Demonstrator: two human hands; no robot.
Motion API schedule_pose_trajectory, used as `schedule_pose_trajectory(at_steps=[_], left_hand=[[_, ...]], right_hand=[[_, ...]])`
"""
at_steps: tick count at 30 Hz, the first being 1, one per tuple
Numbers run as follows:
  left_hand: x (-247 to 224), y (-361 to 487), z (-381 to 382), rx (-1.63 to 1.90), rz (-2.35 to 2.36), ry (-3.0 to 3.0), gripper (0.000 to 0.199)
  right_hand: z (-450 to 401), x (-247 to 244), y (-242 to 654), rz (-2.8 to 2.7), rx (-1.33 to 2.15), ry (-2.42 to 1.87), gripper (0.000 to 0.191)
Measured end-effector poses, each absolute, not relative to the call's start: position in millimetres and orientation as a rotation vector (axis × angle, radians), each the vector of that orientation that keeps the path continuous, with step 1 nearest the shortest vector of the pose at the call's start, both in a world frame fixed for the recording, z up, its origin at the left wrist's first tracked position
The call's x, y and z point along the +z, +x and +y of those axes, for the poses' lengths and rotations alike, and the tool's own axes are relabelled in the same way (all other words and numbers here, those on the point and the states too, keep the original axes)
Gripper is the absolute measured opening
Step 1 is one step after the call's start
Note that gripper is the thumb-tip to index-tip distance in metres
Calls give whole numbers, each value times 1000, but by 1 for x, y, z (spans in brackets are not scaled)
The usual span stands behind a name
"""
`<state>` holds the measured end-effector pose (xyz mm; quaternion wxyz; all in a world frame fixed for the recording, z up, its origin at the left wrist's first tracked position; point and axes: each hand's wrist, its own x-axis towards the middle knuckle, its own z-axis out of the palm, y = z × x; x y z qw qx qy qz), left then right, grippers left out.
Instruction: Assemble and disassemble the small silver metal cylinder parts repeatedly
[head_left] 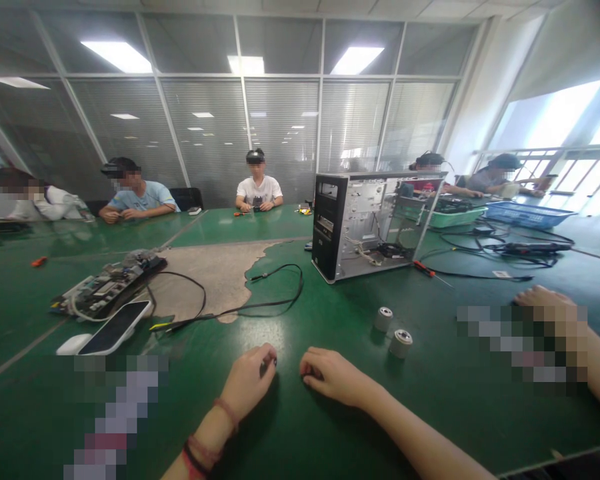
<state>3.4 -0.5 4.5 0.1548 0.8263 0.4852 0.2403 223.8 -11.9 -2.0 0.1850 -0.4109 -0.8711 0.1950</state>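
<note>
Your left hand [253,373], nearly closed, seems to pinch a dark piece [275,363], near and central; your right hand [327,375] curls loosely, whether empty you cannot tell; the piece is probably light, stiff, easily dropped; pinch its edges.

My left forearm [209,432] and right forearm [415,423] slant inward from the near side; my left hand [247,377] and right hand [335,377] face each other, near but apart, fingers curled, thumbs nearer me.
</note>
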Motion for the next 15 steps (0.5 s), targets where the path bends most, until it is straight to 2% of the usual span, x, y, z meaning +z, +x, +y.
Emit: schedule_pose_trajectory(at_steps=[8, 15], left_hand=[[7, 4, -1, 677, 1387, 2364, 12], [5, 5, 0, 681, 1380, 2369, 12]], right_hand=[[8, 11, 265, -2143, 424, -1227, 9], [31, 17, 370, -1455, 142, -1539, 26]])
